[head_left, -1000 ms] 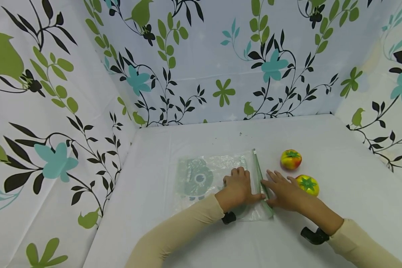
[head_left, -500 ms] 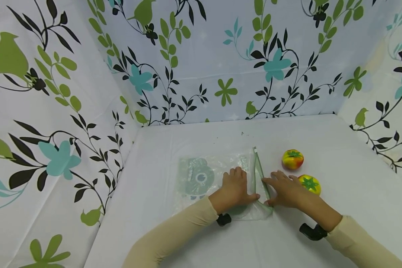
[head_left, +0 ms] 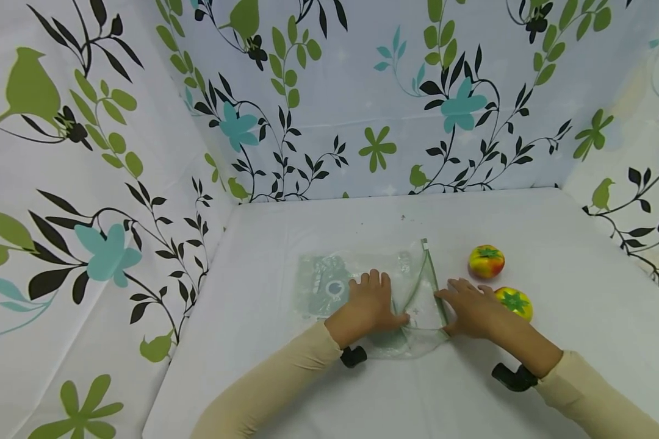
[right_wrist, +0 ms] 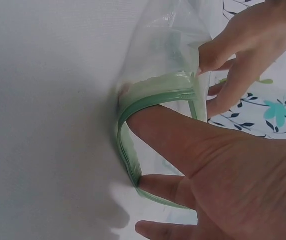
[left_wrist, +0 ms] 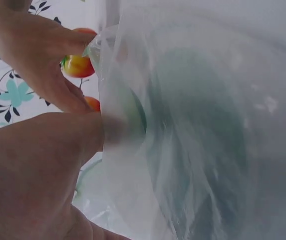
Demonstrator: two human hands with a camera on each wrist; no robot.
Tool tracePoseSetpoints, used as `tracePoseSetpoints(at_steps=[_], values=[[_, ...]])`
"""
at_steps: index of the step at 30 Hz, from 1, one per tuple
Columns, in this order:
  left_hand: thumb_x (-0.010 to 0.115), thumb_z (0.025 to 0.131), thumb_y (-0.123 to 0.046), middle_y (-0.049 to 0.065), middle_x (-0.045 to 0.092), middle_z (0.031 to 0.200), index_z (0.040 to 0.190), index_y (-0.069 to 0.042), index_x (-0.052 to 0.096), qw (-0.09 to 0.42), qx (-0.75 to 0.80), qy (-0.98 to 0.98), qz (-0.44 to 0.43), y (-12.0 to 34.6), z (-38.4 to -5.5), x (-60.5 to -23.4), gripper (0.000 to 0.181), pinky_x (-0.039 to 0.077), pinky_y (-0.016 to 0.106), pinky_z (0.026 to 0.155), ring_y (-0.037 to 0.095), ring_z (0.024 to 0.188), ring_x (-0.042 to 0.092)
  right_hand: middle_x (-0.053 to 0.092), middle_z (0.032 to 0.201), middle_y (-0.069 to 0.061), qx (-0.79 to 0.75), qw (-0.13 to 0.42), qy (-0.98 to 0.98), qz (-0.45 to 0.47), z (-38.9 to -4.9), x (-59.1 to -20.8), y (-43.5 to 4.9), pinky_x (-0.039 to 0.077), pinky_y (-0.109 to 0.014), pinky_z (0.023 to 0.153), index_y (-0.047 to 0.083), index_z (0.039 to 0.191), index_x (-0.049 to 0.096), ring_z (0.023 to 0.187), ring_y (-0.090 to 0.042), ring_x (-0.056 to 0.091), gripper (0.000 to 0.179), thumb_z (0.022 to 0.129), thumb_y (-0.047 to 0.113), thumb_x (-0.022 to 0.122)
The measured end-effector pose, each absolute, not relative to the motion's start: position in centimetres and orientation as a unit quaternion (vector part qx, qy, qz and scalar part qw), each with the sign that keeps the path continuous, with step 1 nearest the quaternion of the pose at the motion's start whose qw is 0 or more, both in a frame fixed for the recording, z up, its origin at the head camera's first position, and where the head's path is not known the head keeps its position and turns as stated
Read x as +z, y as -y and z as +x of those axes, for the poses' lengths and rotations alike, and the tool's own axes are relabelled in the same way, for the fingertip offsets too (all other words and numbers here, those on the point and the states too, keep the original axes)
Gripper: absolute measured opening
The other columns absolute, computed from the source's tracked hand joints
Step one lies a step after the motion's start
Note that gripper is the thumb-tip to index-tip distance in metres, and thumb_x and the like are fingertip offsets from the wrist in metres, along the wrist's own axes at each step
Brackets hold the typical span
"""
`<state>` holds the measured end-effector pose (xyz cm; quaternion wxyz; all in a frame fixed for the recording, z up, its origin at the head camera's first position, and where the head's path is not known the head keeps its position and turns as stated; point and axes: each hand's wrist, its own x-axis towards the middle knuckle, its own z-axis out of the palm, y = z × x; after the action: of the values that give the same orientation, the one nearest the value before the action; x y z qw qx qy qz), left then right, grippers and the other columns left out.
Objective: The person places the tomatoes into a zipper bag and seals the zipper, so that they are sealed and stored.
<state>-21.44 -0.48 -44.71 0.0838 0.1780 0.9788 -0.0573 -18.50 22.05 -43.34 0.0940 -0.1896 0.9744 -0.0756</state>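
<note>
A clear zip bag [head_left: 318, 277] with a pale green print lies flat on the white table, its green-edged mouth spread apart on the right side. My left hand [head_left: 370, 302] pinches the upper lip, the thumb inside the mouth and the fingers over the plastic. At the opposite lip, my right hand [head_left: 475, 308] touches the green rim. In the right wrist view its thumb [right_wrist: 162, 130] reaches through the opening, and another finger presses the rim [right_wrist: 133, 175]. Plastic fills much of the left wrist view, partly veiling the left thumb.
Two red-and-yellow toy fruits with green leaf tops are on the table: one fruit [head_left: 486, 262] behind the right hand, the other fruit [head_left: 515, 303] partly hidden by it. Patterned cloth walls [head_left: 329, 110] enclose the back and sides.
My left hand has drawn the upper lip leftward, so the bag's mouth has widened from a narrow slit into a broad triangle. The right hand stays at the other lip.
</note>
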Motion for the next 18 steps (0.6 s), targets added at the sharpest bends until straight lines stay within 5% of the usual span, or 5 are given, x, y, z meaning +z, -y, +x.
tracePoseSetpoints(at_steps=[18], values=[[0.058, 0.093, -0.073, 0.015, 0.049, 0.141, 0.147, -0.004, 0.049, 0.101, 0.032, -0.983, 0.147, 3.0, -21.7, -44.7, 0.089, 0.052, 0.052, 0.096, 0.03, 0.126, 0.053, 0.049, 0.153, -0.033, -0.079, 0.104, -0.975, -0.179, -18.8, -43.2, -21.8, 0.032, -0.08, 0.109, 0.008, 0.138, 0.065, 0.143, -0.058, 0.041, 0.071, 0.079, 0.035, 0.093]])
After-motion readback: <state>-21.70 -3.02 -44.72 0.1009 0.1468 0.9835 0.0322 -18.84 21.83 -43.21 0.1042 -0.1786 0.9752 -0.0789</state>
